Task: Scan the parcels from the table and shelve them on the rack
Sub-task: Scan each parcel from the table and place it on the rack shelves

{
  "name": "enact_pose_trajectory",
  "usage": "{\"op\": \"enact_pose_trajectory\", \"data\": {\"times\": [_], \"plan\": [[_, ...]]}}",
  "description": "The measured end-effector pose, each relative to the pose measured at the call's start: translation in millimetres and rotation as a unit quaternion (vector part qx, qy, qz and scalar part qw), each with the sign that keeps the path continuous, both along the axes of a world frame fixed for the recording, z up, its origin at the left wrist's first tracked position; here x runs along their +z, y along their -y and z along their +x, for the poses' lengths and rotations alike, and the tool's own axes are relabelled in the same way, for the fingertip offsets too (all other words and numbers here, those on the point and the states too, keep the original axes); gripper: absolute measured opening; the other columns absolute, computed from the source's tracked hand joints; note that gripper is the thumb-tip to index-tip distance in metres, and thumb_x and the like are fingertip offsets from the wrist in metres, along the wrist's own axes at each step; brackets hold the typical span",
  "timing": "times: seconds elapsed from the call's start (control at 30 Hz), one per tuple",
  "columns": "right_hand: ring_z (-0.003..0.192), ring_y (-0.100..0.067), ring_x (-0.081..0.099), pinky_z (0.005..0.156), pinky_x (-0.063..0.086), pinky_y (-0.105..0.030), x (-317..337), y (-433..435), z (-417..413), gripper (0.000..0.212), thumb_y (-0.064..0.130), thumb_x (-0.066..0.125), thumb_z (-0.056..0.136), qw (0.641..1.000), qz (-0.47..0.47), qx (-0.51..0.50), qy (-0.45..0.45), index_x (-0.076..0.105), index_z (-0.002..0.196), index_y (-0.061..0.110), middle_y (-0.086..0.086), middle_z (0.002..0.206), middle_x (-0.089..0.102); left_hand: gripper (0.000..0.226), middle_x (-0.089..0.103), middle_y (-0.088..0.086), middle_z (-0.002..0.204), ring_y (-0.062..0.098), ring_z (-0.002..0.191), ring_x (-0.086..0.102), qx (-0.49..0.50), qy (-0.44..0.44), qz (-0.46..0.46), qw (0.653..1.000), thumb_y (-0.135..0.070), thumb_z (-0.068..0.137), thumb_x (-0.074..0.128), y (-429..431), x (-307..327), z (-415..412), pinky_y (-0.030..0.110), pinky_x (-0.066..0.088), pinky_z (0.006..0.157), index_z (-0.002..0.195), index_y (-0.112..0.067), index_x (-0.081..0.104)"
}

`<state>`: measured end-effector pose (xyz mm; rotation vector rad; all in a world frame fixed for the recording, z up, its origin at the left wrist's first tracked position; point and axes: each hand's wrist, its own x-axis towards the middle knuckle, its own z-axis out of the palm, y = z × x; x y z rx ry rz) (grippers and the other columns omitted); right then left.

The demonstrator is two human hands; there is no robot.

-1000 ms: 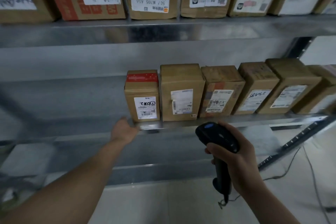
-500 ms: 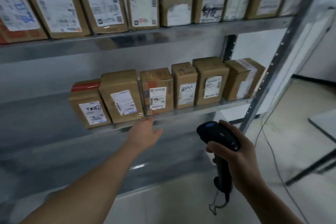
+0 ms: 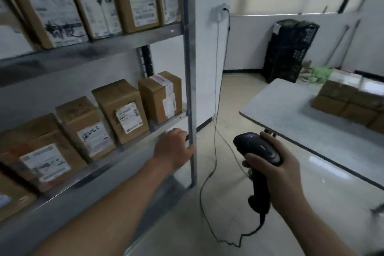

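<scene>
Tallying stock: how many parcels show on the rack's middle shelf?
5, right to left: taped parcel by the post, plain-labelled parcel, handwritten-label parcel, orange-taped parcel, and one cropped parcel. More may be hidden leftward.

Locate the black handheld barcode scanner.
Head view, right of centre: the black handheld barcode scanner is gripped in the right hand, between the metal rack's post and the grey table.

Small courier depot, parcel sorting room.
Holds a steel rack point(image 3: 190, 68) lined with labelled cardboard parcels point(image 3: 122, 110), a desk point(image 3: 291, 114) stacked with more boxes point(image 3: 349, 100), a corded handheld scanner point(image 3: 256, 146), and black crates point(image 3: 291, 48) against a bare white wall point(image 3: 249, 43).
</scene>
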<state>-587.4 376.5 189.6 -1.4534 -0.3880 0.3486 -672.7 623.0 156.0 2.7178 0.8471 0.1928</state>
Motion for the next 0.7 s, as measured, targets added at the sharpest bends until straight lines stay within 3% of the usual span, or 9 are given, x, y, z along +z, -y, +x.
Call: {"op": "enact_pose_trajectory", "data": {"times": [0.17, 0.27, 0.37, 0.5, 0.7], "plan": [[0.081, -0.043, 0.071, 0.065, 0.060, -0.049, 4, 29, 65, 0.058, 0.004, 0.086, 0.070, 0.994, -0.018, -0.109, 0.004, 0.067, 0.116, 0.034, -0.009, 0.107, 0.073, 0.059, 0.055, 0.006, 0.140, 0.026, 0.124, 0.055, -0.083, 0.018, -0.002, 0.996, -0.053, 0.095, 0.054, 14, -4, 121, 0.037, 0.048, 0.100, 0.138, -0.013, 0.054], [0.086, -0.040, 0.072, 0.061, 0.059, -0.042, 6, 43, 97, 0.062, 0.011, 0.087, 0.068, 0.985, -0.013, -0.172, 0.000, 0.066, 0.121, 0.034, -0.006, 0.110, 0.072, 0.057, 0.057, 0.007, 0.138, 0.026, 0.122, 0.056, -0.151, 0.017, 0.012, 0.988, -0.052, 0.095, 0.055, 29, -2, 184, 0.036, 0.048, 0.098, 0.136, -0.013, 0.056], [0.084, -0.039, 0.073, 0.062, 0.058, -0.042, 7, 59, 120, 0.056, 0.001, 0.082, 0.078, 0.974, -0.012, -0.224, -0.003, 0.065, 0.118, 0.035, -0.007, 0.107, 0.073, 0.054, 0.059, 0.008, 0.135, 0.027, 0.121, 0.056, -0.203, 0.023, 0.007, 0.979, -0.050, 0.095, 0.056, 46, -2, 237, 0.036, 0.048, 0.097, 0.132, -0.012, 0.058], [0.081, -0.035, 0.074, 0.060, 0.058, -0.040, 11, 80, 143, 0.064, 0.016, 0.087, 0.064, 0.959, -0.007, -0.284, -0.011, 0.066, 0.122, 0.032, -0.007, 0.106, 0.074, 0.050, 0.060, 0.008, 0.130, 0.026, 0.118, 0.057, -0.250, 0.022, -0.013, 0.968, -0.049, 0.095, 0.057, 74, -1, 291, 0.036, 0.048, 0.095, 0.127, -0.010, 0.060], [0.078, -0.033, 0.075, 0.062, 0.058, -0.043, 13, 117, 199, 0.057, 0.000, 0.079, 0.080, 0.946, -0.001, -0.323, -0.006, 0.063, 0.126, 0.028, -0.010, 0.110, 0.072, 0.052, 0.059, 0.008, 0.135, 0.025, 0.121, 0.057, -0.285, 0.035, -0.012, 0.958, -0.047, 0.096, 0.057, 112, 2, 364, 0.036, 0.047, 0.096, 0.132, -0.009, 0.059]]}}
